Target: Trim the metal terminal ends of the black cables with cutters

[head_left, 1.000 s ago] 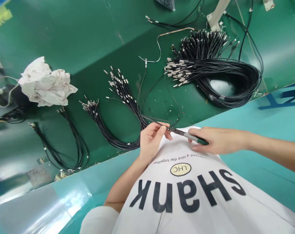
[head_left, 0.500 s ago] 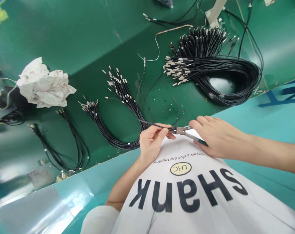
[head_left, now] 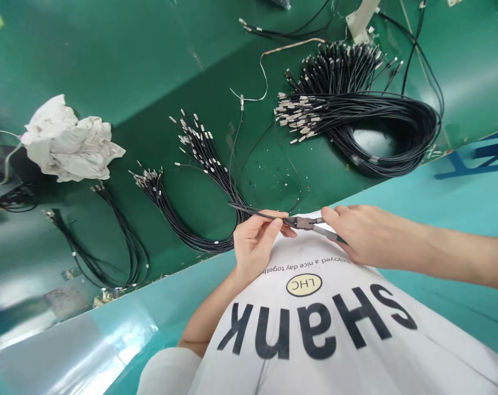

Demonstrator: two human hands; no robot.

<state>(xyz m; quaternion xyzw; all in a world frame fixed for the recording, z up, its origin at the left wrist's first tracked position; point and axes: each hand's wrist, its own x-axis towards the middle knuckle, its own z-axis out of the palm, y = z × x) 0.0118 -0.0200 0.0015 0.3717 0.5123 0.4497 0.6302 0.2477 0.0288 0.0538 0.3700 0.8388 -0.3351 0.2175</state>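
Between thumb and fingers, my left hand point(head_left: 257, 241) pinches a thin black cable point(head_left: 255, 212) close to its end. My right hand point(head_left: 364, 233) is closed around the handles of a pair of pliers point(head_left: 305, 223). The jaws point left and meet the cable end at my left fingertips; the exact contact there is too small to make out. Both hands are just in front of my shirt, near the table's front edge. Behind my left hand, a curved bundle of black cables point(head_left: 191, 233) with metal-tipped ends lies on the green table point(head_left: 150, 66).
A large coil of black cables point(head_left: 413, 137) lies at the back right beside a pale metal post point(head_left: 361, 22). Smaller cables point(head_left: 129, 247) and a crumpled white cloth point(head_left: 70, 142) are at left. A thin wire point(head_left: 266, 71) and small scraps lie mid-table.
My right hand has closed further on the pliers, and their handles are closer together. My left hand keeps its pinch on the cable. The view has shifted slightly.
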